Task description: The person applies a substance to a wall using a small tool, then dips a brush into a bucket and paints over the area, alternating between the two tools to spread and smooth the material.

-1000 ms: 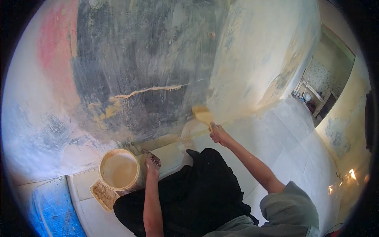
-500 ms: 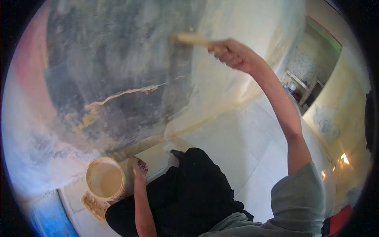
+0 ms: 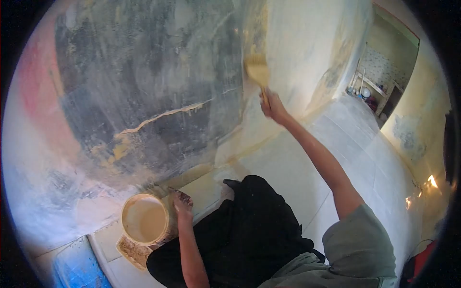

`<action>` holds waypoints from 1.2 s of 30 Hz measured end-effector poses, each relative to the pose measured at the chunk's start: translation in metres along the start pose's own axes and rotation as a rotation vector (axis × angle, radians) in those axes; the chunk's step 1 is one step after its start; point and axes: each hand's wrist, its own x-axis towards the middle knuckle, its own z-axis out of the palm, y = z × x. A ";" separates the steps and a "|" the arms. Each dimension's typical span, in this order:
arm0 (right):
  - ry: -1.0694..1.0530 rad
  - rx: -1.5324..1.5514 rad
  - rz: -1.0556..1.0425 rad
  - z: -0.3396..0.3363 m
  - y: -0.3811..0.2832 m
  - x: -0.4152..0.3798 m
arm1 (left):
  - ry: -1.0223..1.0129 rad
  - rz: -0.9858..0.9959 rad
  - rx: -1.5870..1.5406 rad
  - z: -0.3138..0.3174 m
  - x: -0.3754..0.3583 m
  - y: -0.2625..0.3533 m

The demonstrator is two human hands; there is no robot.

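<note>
My right hand (image 3: 272,104) grips the handle of a wide brush (image 3: 258,70), whose bristles touch the wall (image 3: 149,77) just right of its dark grey area. Low at the left, my left hand (image 3: 183,202) is beside a round bucket (image 3: 145,219) holding a pale tan liquid. Its fingers look curled around something dark at the bucket's right side, too small to make out. A shallow tan tray (image 3: 133,253) lies partly under the bucket.
A pale jagged streak (image 3: 163,115) crosses the dark wall area. White floor tiles (image 3: 293,163) run along the wall's foot. A blue surface (image 3: 80,265) is at the lower left. At the upper right, an opening (image 3: 384,62) shows shelves with objects.
My right hand and the brush have moved down and the brush now points up, further right on the wall. The view has shifted slightly, with the bucket and left hand appearing further right.
</note>
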 end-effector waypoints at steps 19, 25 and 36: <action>-0.133 0.211 0.412 -0.004 -0.194 -0.024 | -0.032 0.000 0.102 0.008 -0.007 -0.006; -0.123 0.430 0.133 0.013 -0.174 0.034 | 0.024 -0.020 0.102 0.012 -0.009 -0.009; -0.272 0.339 0.904 0.133 0.012 -0.156 | 0.026 0.057 0.010 0.017 -0.007 -0.016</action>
